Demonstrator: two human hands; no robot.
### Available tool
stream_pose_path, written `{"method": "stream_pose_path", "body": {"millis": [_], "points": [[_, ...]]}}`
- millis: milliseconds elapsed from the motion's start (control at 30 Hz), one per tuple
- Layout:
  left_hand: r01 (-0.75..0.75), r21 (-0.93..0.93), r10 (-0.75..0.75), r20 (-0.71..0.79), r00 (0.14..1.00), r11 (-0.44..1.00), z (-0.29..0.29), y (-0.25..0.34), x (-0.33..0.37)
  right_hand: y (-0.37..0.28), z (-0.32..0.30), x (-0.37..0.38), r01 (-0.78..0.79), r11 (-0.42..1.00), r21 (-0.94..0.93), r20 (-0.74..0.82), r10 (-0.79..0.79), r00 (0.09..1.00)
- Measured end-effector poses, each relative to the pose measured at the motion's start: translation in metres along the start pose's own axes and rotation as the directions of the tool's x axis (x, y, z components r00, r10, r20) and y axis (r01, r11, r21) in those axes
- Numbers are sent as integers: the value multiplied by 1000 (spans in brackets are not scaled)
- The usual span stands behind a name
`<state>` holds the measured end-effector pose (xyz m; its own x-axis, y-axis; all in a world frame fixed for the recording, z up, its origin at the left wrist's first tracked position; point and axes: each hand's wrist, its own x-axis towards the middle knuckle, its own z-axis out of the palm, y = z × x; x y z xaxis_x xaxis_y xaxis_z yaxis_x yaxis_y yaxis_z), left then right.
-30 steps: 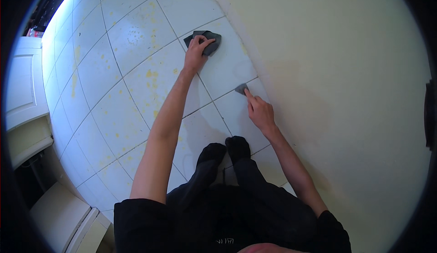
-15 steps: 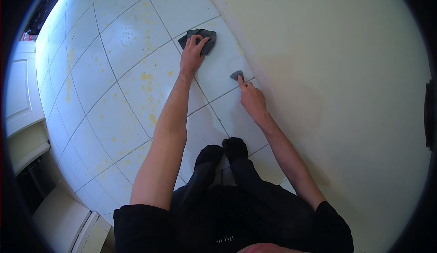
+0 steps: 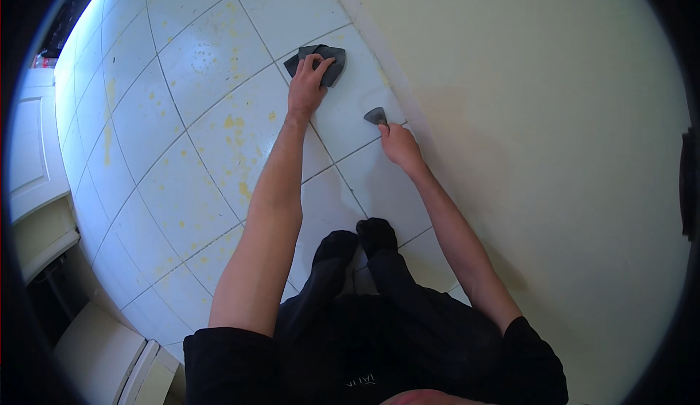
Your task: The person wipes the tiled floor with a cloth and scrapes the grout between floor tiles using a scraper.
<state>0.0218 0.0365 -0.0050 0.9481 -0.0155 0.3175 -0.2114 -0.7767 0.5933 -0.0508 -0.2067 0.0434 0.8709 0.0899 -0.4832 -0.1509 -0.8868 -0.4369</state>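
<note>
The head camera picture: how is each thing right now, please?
Left hand: fingers on the cloth.
Cloth: layered, on the floor.
Right hand: closed around the scraper.
Scraper: held, blade pointing away from the feet.
Floor: tiled, spotted yellow.
Feet: socked, close together.
White door: can't tell if shut.

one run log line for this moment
left hand: on dark cloth | right hand: holding scraper | tiled floor: yellow spots, mainly to the left

I'm noticing a black short-sleeved top (image 3: 430, 361), pale marking (image 3: 359, 380) showing at six o'clock, sleeves (image 3: 233, 354) ending near seven and half past four; dark trousers (image 3: 391, 271) are meeting black socks (image 3: 377, 236).
</note>
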Motion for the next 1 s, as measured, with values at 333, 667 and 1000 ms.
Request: {"method": "stream_pose_path", "body": {"millis": [333, 667, 1000], "points": [[3, 5, -3, 1, 1000, 1000, -2, 3, 1, 8, -3, 13, -380, 772, 509, 446, 142, 884], [9, 19, -9, 5, 1000, 1000, 0, 0, 0, -15, -2, 8, -157, 986, 63, 179, 144, 973], [12, 10, -12, 5, 1000, 1000, -1, -1, -1, -16, 0, 18, -111, 993, -41, 190, 117, 975]]}}
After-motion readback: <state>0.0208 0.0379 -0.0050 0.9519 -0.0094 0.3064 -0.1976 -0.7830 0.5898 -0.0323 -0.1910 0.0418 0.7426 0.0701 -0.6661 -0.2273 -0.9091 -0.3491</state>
